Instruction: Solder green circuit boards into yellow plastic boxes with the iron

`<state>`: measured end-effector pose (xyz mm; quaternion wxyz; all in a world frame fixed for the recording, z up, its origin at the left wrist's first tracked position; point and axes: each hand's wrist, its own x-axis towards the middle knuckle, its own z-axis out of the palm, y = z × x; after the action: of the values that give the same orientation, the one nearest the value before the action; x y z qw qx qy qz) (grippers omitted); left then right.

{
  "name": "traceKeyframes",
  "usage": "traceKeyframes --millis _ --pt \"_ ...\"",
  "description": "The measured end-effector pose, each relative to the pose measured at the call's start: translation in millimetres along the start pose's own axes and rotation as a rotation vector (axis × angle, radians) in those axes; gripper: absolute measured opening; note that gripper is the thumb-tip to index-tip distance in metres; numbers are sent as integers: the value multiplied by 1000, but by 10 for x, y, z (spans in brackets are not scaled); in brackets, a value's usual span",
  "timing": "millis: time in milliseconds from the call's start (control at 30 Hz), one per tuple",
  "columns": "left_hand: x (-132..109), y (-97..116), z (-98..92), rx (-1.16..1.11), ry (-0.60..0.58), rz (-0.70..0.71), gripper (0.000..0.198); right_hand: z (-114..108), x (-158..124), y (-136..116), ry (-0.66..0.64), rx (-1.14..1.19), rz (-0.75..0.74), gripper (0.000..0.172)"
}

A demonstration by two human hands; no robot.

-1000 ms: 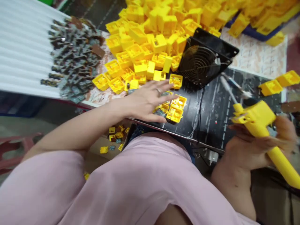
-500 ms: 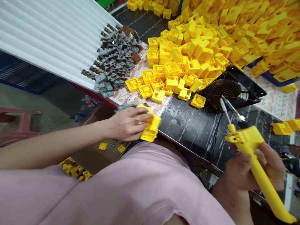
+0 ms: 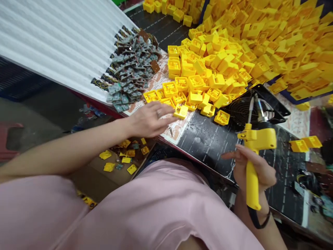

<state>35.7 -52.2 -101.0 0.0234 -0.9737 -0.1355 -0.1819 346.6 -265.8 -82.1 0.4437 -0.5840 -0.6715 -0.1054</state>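
Note:
My left hand reaches over the table's front edge, palm down, with its fingers stretched out. Its fingertips are at a small yellow plastic case in the front row of a pile of such cases; whether they touch it I cannot tell. In my right hand is a yellow soldering gun, gripped by its handle, index finger extended to the side. The metal tip and the thin feed tube beside it point up and away, in front of a black fan with a round wire guard.
Green circuit boards with wires are heaped left of the cases, beside a ribbed white sheet. Below the table edge, a cardboard box holds loose yellow pieces. Two yellow cases and wired parts lie at right on the black mat.
My left hand has let go of the yellow cases it held by the table edge and moved forward to the pile. The soldering gun has turned more upright and shifted left.

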Motion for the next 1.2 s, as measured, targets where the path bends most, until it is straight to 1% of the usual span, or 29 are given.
traceKeyframes --millis 33,100,133,200,267,333,400,433,500,567,600,633,667,700,733,767,800,833,867,933,1000,1067,1133,1200 --pt "150 -43 73 -3 -74 -82 44 -20 7 5 -6 -24 -41 27" --pt "333 -44 196 -23 -182 -196 58 -68 17 18 -4 -51 -116 23" --pt "373 7 244 -41 -208 -214 62 -89 20 22 -7 -55 -133 25" --pt "400 198 316 -93 -211 -174 61 -106 21 17 -21 -58 -137 33" --pt "433 452 371 -174 -148 -77 54 -73 19 -1 -64 -50 -112 39" --pt "519 681 418 -269 -47 46 46 16 19 -26 -139 -20 -85 41" --pt "616 809 447 -323 54 145 38 141 15 -45 -223 17 -76 39" --pt "640 822 447 -319 93 170 35 203 10 -51 -262 30 -76 36" --pt "589 743 409 -262 196 191 29 296 -13 -55 -330 25 -85 31" --pt "399 557 323 -173 314 172 25 318 -50 -51 -350 -7 -87 32" --pt "274 444 270 -127 346 129 28 299 -71 -46 -343 -31 -91 35" --pt "147 332 216 -77 325 23 33 265 -92 -40 -332 -60 -98 38" --pt "34 231 170 -36 250 -126 40 221 -110 -32 -327 -89 -109 40" --pt "-53 149 137 0 148 -247 47 176 -126 -22 -335 -113 -120 41" --pt "-108 93 123 29 37 -334 53 135 -140 -10 -352 -131 -134 41" --pt "-127 65 128 46 -58 -365 56 104 -151 3 -371 -137 -150 38" --pt "-113 65 153 55 -119 -343 57 86 -162 19 -383 -133 -164 35" --pt "-71 90 193 58 -147 -296 56 80 -173 35 -381 -126 -173 31" --pt "-7 134 243 54 -140 -238 56 86 -186 49 -366 -124 -179 28" --pt "153 253 337 32 -79 -132 58 113 -217 62 -300 -136 -172 27" --pt "311 379 381 14 -31 -71 56 138 -251 39 -214 -124 -102 29" --pt "437 492 358 -20 -17 -54 55 153 -283 -22 -123 -62 20 30" --pt "532 591 298 -99 -44 -21 60 169 -313 -88 -53 3 125 29" --pt "608 683 251 -192 -85 31 60 186 -347 -114 -18 14 156 28"
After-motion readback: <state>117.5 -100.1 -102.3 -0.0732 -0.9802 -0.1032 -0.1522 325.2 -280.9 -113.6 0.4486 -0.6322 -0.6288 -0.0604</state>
